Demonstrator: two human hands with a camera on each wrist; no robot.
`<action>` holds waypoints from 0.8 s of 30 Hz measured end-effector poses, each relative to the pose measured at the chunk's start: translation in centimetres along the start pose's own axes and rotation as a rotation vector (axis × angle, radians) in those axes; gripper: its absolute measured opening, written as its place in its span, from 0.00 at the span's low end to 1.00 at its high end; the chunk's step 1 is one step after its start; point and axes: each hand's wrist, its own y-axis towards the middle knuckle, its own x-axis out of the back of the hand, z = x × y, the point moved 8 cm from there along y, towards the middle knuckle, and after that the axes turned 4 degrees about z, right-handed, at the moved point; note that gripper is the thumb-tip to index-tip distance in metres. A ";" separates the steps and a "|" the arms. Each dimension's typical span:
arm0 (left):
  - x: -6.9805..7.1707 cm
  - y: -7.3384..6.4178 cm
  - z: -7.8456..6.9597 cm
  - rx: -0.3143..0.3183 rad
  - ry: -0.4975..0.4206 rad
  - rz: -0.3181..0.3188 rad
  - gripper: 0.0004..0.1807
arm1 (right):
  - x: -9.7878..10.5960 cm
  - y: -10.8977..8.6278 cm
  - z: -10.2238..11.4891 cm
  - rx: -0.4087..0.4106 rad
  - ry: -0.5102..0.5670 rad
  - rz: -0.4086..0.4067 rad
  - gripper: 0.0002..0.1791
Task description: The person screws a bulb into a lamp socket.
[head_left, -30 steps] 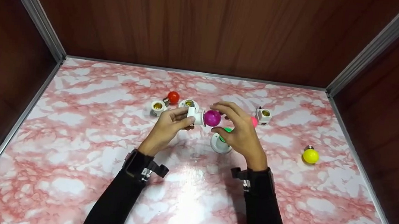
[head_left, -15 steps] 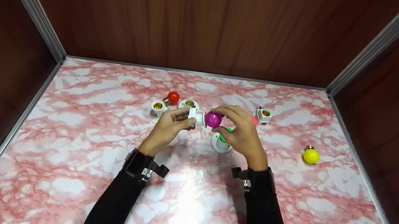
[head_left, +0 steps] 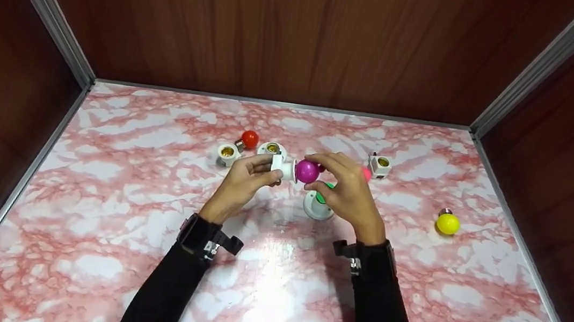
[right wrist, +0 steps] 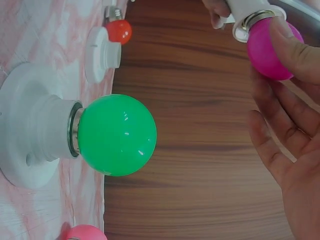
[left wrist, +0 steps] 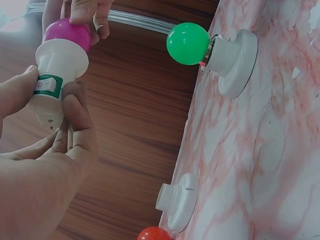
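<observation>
My left hand grips a white plug-in lamp socket with a green-framed switch, held above the table. A magenta light bulb stands in the socket's mouth, pointing right. In the right wrist view some of its metal base shows at the socket rim. My right hand pinches the bulb between thumb and fingers from the right. Below that hand, a green bulb sits in a round white lamp holder, partly hidden by the hand in the head view.
Left of the hands lie a red bulb, a white socket and a round white holder. Rightward are a square white socket, a partly hidden pink bulb and a yellow bulb. Brown panels border the marbled table.
My right fingers, looser around the magenta bulb a second ago, have closed in on it. Bulb and socket have shifted very slightly right. My left hand keeps its grip.
</observation>
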 end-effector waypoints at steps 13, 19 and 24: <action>0.3 -0.2 -0.5 -0.010 0.039 -0.050 0.28 | -0.3 0.0 -0.1 -0.027 0.136 0.025 0.25; 0.5 -0.2 -1.1 -0.084 0.090 -0.079 0.31 | -0.5 0.1 -0.4 -0.081 0.193 0.034 0.21; 0.4 -0.4 -1.9 -0.163 0.257 -0.082 0.25 | -0.5 0.1 -0.9 -0.164 0.266 -0.001 0.19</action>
